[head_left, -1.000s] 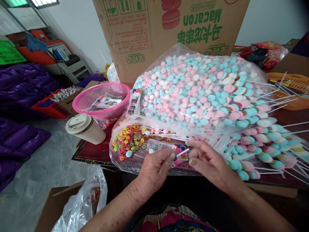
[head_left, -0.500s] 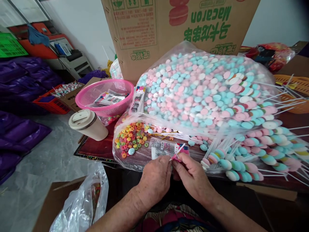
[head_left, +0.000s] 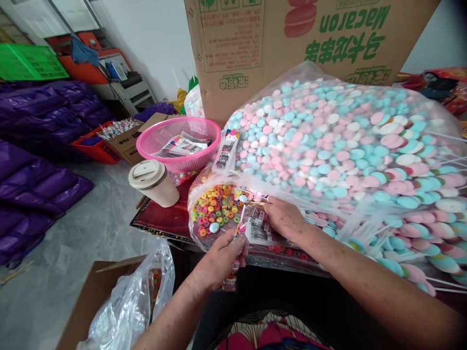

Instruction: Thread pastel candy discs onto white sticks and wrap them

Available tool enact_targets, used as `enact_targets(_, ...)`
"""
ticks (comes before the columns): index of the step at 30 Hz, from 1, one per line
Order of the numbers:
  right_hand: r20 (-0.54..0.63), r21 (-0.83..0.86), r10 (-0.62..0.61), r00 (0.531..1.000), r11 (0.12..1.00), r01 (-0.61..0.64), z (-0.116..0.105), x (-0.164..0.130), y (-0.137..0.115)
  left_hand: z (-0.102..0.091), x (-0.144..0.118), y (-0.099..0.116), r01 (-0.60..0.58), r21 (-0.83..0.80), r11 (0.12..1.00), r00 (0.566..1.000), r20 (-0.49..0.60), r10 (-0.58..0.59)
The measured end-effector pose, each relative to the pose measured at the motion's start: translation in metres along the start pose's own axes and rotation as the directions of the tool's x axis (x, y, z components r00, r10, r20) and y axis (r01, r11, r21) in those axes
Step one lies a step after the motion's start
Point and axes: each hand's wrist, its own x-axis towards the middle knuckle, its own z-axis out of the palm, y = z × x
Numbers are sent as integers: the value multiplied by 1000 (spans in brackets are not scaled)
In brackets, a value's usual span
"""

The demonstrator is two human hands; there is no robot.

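Observation:
My left hand [head_left: 226, 256] is closed around a wrapped candy skewer [head_left: 229, 283]. Its white stick pokes up above my thumb, and the clear printed wrapper hangs below my fingers. To the right, my right hand [head_left: 282, 217] reaches over the table with fingers pinched at some thin sticks and gold ties. What lies between those fingertips is too small to make out. Beneath that hand lie flat printed clear bags [head_left: 258, 226]. Loose ring candies [head_left: 215, 206] in yellow, orange, red and green spread on clear plastic just beyond my left hand.
A large clear bag of pastel candies [head_left: 310, 141] fills the table's back, before a cardboard box [head_left: 251, 53]. Candy skewers [head_left: 412, 228] pile at right. A pink basket [head_left: 146, 146] and lidded cup [head_left: 160, 189] stand left. An open carton [head_left: 83, 291] sits below.
My hands have parted. The left moved down and left with the wrapped candy skewer; the right let go of it and reached forward to the thin sticks and ties. The view shifted left.

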Motion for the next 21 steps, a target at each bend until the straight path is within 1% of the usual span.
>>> enact_targets(2,-2,-16,7,1000,1000,-7,3,1,1,1,0,-1,-17,-119,993,1000,1,17)
enact_targets(4,-27,3,16,1000,1000,-16,-3,-5,0,2,1,-3,-3,-213,977,1000,0,3)
enact_targets(7,-53,168,27,998,986,-17,-19,-17,1,3,5,-3,49,-292,955,999,25,-43)
enact_targets(9,-23,233,7,1000,973,-1,-27,-26,3,4,8,-1,90,-344,935,995,64,-72)
enact_targets(11,30,167,-40,999,985,35,-28,-34,6,4,10,3,108,-377,920,993,94,-78)
enact_targets(12,37,119,-77,996,990,72,-28,-37,8,5,11,4,108,-376,920,992,105,-73)
enact_targets(14,-18,54,-185,983,981,186,-27,-43,7,5,12,7,96,-339,936,991,121,-57)
enact_targets(15,-73,22,-262,962,964,264,-28,-46,4,6,12,9,89,-310,946,990,133,-50)
enact_targets(16,-127,-30,-354,926,935,353,-30,-50,-1,7,13,10,89,-275,957,987,152,-48)
enact_targets(17,-159,-106,-448,880,894,436,-32,-53,-7,9,13,11,96,-227,969,982,182,-55)
enact_targets(18,-160,-195,-531,832,843,501,-34,-56,-13,11,14,12,107,-164,981,974,216,-70)
enact_targets(20,-75,-332,-656,751,727,601,-37,-63,-24,16,14,14,135,5,991,943,305,-130)
enact_targets(21,-11,-353,-696,718,675,648,-36,-67,-27,19,14,15,139,108,984,917,361,-169)
